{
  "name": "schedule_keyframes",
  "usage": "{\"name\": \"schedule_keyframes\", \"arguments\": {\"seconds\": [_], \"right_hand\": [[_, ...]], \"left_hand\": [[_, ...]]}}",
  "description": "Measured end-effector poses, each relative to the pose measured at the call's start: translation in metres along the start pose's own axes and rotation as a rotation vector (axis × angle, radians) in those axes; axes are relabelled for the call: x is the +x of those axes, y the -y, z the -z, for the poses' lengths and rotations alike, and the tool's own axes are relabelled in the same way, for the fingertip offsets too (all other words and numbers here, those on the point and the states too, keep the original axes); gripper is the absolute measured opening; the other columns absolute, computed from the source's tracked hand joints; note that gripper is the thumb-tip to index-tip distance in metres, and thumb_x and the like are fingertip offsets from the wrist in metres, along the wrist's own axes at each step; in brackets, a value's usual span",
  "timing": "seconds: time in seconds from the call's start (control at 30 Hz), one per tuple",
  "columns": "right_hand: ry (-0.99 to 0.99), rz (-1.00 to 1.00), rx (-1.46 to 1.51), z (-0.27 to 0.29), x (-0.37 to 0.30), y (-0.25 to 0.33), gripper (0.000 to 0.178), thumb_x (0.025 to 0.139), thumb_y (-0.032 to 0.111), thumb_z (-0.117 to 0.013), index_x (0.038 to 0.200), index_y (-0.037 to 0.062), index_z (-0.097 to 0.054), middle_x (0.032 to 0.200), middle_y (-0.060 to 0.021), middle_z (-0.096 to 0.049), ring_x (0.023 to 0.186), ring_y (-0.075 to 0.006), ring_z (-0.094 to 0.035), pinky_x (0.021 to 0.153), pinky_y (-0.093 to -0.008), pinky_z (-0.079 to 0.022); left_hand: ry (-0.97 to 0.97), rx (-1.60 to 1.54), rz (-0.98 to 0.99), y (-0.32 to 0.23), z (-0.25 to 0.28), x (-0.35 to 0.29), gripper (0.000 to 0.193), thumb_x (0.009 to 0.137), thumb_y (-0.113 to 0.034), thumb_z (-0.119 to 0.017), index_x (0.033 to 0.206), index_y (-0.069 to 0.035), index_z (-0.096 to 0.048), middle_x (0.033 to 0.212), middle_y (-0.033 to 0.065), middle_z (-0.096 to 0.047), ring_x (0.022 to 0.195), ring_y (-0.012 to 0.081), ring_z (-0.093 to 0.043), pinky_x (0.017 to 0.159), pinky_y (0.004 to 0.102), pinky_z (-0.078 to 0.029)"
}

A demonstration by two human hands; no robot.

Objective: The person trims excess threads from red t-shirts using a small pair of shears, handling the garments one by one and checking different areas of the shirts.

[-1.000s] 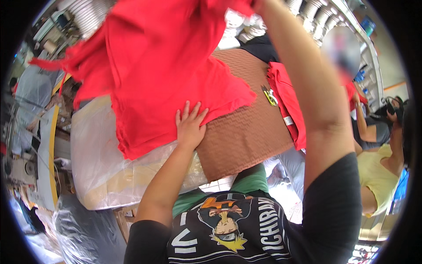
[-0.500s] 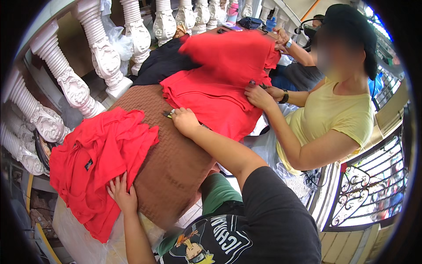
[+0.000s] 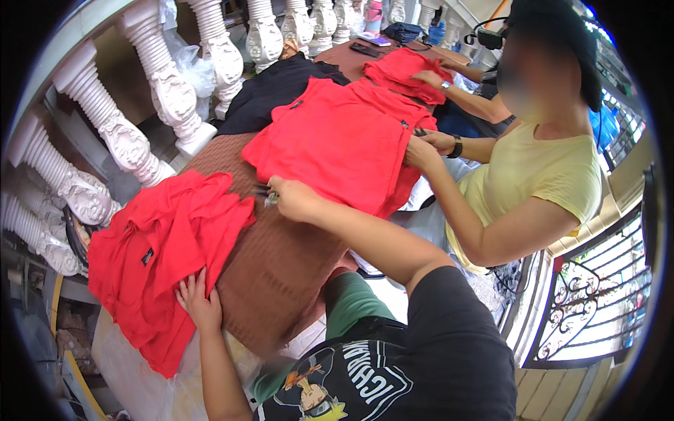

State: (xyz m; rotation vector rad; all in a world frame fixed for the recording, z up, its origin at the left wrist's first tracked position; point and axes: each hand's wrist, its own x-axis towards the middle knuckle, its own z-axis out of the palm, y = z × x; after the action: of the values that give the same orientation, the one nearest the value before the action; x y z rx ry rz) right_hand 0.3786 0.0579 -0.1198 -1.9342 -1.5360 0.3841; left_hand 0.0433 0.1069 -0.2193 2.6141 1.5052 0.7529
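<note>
My left hand (image 3: 201, 305) lies with its fingers spread on the edge of a rumpled pile of red shirts (image 3: 161, 263). A small dark label (image 3: 147, 257) shows on the top shirt. Over the brown cloth, my right hand (image 3: 291, 200) is closed on small thread snips (image 3: 265, 193), their dark tips pointing left; the fingers partly cover them. Just beyond this hand lies a flat stack of red shirts (image 3: 330, 144), its near edge close to my knuckles. At the stack's right side, a co-worker's hand (image 3: 423, 151) holds the cloth beside a dark small tool.
A brown quilted cloth (image 3: 270, 270) covers the table. Black garments (image 3: 277, 91) lie behind the red stack. Farther back, another person's hand (image 3: 430, 78) rests on a red garment (image 3: 393, 74). A phone (image 3: 365, 49) lies near it. White balusters (image 3: 172, 105) line the left side.
The lifted red shirt has come down flat on the stack. The far person's hands have left it for another red garment. My right hand has shifted slightly toward me; my left stays on the pile.
</note>
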Motion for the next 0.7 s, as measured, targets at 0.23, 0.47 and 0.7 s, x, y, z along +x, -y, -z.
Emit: {"name": "schedule_keyframes", "arguments": {"seconds": [0.23, 0.47, 0.7], "right_hand": [[0.195, 0.082, 0.177, 0.056, -0.028, 0.013, 0.022, 0.086, 0.024, -0.065, 0.094, 0.0039, -0.064, 0.076, -0.0074, -0.063, 0.072, -0.0148, -0.061, 0.066, -0.0325, -0.049], [1.015, 0.157, 0.469, 0.038, -0.055, -0.03, 0.02, 0.093, 0.016, -0.059, 0.106, 0.0053, -0.07, 0.08, -0.0013, -0.067, 0.065, -0.0082, -0.058, 0.06, -0.0245, -0.048], [1.076, -0.01, 0.868, 0.03, -0.066, -0.044, 0.022, 0.095, 0.018, -0.057, 0.11, 0.0054, -0.067, 0.061, 0.0048, -0.053, 0.049, -0.0011, -0.044, 0.042, -0.0188, -0.033]], "left_hand": [[-0.121, -0.415, 0.083, -0.058, 0.034, 0.024, 0.038, 0.084, -0.018, -0.066, 0.121, -0.012, -0.063, 0.124, 0.0155, -0.057, 0.122, 0.035, -0.046, 0.106, 0.0428, -0.033], [0.431, -1.046, 0.209, -0.163, 0.012, 0.107, 0.042, 0.088, -0.026, -0.067, 0.12, 0.0, -0.058, 0.118, 0.011, -0.063, 0.101, 0.0192, -0.062, 0.089, 0.0294, -0.048], [0.775, -1.635, 0.755, -0.243, -0.082, 0.166, 0.069, 0.083, -0.033, -0.073, 0.135, 0.002, -0.043, 0.131, 0.0144, -0.055, 0.12, 0.0257, -0.053, 0.102, 0.0411, -0.042]]}}
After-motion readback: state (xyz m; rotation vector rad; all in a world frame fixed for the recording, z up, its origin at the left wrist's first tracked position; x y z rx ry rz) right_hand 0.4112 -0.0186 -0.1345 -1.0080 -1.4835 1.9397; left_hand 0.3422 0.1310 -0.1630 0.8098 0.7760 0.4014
